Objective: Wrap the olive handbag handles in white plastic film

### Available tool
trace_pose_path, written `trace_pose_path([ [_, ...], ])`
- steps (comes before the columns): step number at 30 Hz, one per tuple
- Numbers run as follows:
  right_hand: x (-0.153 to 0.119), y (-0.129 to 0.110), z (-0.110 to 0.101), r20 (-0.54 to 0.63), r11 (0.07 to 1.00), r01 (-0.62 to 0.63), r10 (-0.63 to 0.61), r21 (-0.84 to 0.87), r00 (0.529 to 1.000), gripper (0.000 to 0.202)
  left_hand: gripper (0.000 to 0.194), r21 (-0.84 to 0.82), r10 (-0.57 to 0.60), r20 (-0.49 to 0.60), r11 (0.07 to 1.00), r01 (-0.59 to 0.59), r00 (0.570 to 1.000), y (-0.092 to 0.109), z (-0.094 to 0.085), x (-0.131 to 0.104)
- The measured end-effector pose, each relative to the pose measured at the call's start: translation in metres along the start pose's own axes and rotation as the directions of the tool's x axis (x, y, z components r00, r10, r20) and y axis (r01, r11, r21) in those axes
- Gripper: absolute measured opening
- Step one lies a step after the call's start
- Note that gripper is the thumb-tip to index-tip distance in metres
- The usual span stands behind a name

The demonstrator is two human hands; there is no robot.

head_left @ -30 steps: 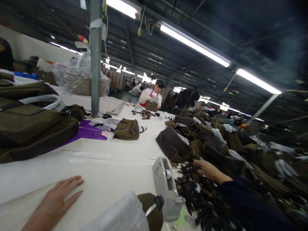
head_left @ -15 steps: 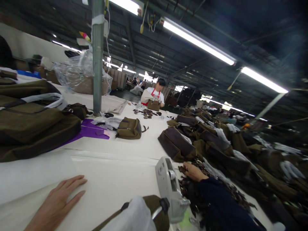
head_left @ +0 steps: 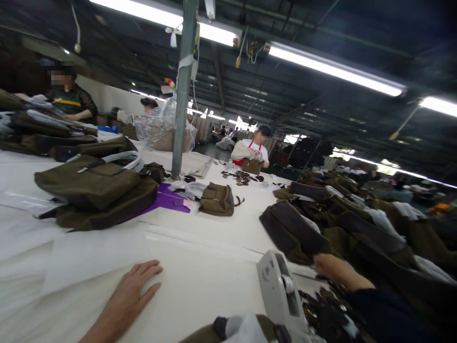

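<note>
My left hand [head_left: 132, 293] lies flat, palm down, on the white table cover [head_left: 200, 276], fingers apart and holding nothing. My right hand [head_left: 333, 269], in a dark sleeve, reaches into a heap of small dark straps and hardware [head_left: 324, 312] beside a brown bag [head_left: 293, 231]; its fingers are partly hidden, so I cannot tell whether they hold anything. A white tape dispenser [head_left: 280, 290] stands between my hands. At the bottom edge sits an olive bag with white wrapping [head_left: 243, 329].
Olive bags are stacked at left [head_left: 96, 188] and piled along the right [head_left: 357, 224]. A small olive pouch [head_left: 216, 198] and purple sheet [head_left: 167, 200] lie mid-table by a metal pole [head_left: 182, 95]. People work at the far end [head_left: 252, 150] and at left [head_left: 69, 97].
The view has swung left, bringing the person at left into sight. My right hand stays in the strap heap, shifting slightly. My left hand has stayed flat on the table.
</note>
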State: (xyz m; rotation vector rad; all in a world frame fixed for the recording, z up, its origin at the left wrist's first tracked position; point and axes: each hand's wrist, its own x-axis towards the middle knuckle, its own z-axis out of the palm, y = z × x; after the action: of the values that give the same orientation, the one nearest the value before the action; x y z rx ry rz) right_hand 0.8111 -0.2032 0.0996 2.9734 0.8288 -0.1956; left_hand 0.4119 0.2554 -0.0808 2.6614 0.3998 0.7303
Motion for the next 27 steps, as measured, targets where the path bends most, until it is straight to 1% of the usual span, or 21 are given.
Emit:
trace_pose_path([
  [2, 0.021, -0.045, -0.029, -0.039, 0.992, 0.121, -0.122, -0.018, 0.992, 0.014, 0.032, 0.003, -0.001, -0.003, 1.000, 0.001, 1.000, 0.001, 0.000, 0.000],
  [3, 0.032, -0.073, -0.042, -0.064, 0.979, 0.201, -0.202, -0.024, 0.977, 0.016, 0.032, 0.005, -0.002, -0.006, 1.000, 0.002, 1.000, 0.002, 0.000, -0.001],
  [4, 0.043, -0.102, -0.052, -0.093, 0.944, 0.325, -0.329, -0.057, 0.940, 0.018, 0.032, 0.005, -0.004, -0.008, 1.000, 0.004, 1.000, 0.002, 0.000, -0.001],
  [5, 0.054, -0.133, -0.058, -0.131, 0.896, 0.435, -0.443, -0.090, 0.887, 0.019, 0.033, 0.005, -0.006, -0.009, 1.000, 0.006, 1.000, 0.002, -0.001, -0.001],
  [6, 0.066, -0.164, -0.060, -0.147, 0.871, 0.481, -0.490, -0.095, 0.859, 0.020, 0.033, 0.002, -0.007, -0.009, 1.000, 0.007, 1.000, 0.002, -0.001, -0.001],
  [7, 0.078, -0.193, -0.058, -0.155, 0.855, 0.508, -0.518, -0.100, 0.841, 0.022, 0.033, -0.002, -0.009, -0.009, 1.000, 0.008, 1.000, 0.002, -0.002, -0.002],
  [9, 0.101, -0.243, -0.044, -0.162, 0.831, 0.540, -0.556, -0.132, 0.815, 0.036, 0.033, -0.011, -0.007, -0.013, 1.000, 0.007, 1.000, 0.004, -0.004, -0.002],
  [10, 0.113, -0.263, -0.033, -0.156, 0.823, 0.548, -0.567, -0.152, 0.809, 0.042, 0.033, -0.016, -0.007, -0.017, 1.000, 0.007, 1.000, 0.005, -0.005, -0.002],
  [12, 0.134, -0.294, -0.008, -0.139, 0.814, 0.550, -0.576, -0.190, 0.805, 0.055, 0.032, -0.023, -0.015, -0.027, 1.000, 0.014, 1.000, 0.008, -0.007, -0.001],
  [15, 0.159, -0.319, 0.024, -0.111, 0.829, 0.511, -0.543, -0.225, 0.832, 0.070, 0.030, -0.027, -0.043, -0.028, 0.999, 0.042, 0.999, 0.012, -0.011, -0.001],
  [17, 0.172, -0.328, 0.040, -0.112, 0.858, 0.455, -0.490, -0.237, 0.865, 0.074, 0.030, -0.031, -0.053, -0.016, 0.998, 0.052, 0.998, 0.014, -0.013, -0.001],
  [18, 0.177, -0.332, 0.046, -0.124, 0.874, 0.423, -0.459, -0.240, 0.880, 0.073, 0.030, -0.034, -0.060, -0.013, 0.998, 0.059, 0.998, 0.015, -0.014, -0.001],
  [20, 0.186, -0.341, 0.056, -0.175, 0.902, 0.361, -0.405, -0.237, 0.897, 0.066, 0.029, -0.039, -0.071, -0.011, 0.997, 0.070, 0.997, 0.016, -0.015, -0.001],
  [23, 0.197, -0.355, 0.066, -0.275, 0.933, 0.303, -0.348, -0.196, 0.896, 0.050, 0.029, -0.044, -0.078, -0.012, 0.996, 0.077, 0.997, 0.017, -0.017, 0.001],
  [25, 0.203, -0.360, 0.066, -0.334, 0.950, 0.277, -0.311, -0.146, 0.890, 0.040, 0.029, -0.054, -0.077, -0.007, 0.996, 0.076, 0.997, 0.019, -0.019, 0.002],
  [27, 0.208, -0.357, 0.058, -0.395, 0.966, 0.246, -0.258, -0.081, 0.882, 0.031, 0.029, -0.074, -0.089, 0.003, 0.993, 0.089, 0.996, 0.020, -0.021, 0.003],
])
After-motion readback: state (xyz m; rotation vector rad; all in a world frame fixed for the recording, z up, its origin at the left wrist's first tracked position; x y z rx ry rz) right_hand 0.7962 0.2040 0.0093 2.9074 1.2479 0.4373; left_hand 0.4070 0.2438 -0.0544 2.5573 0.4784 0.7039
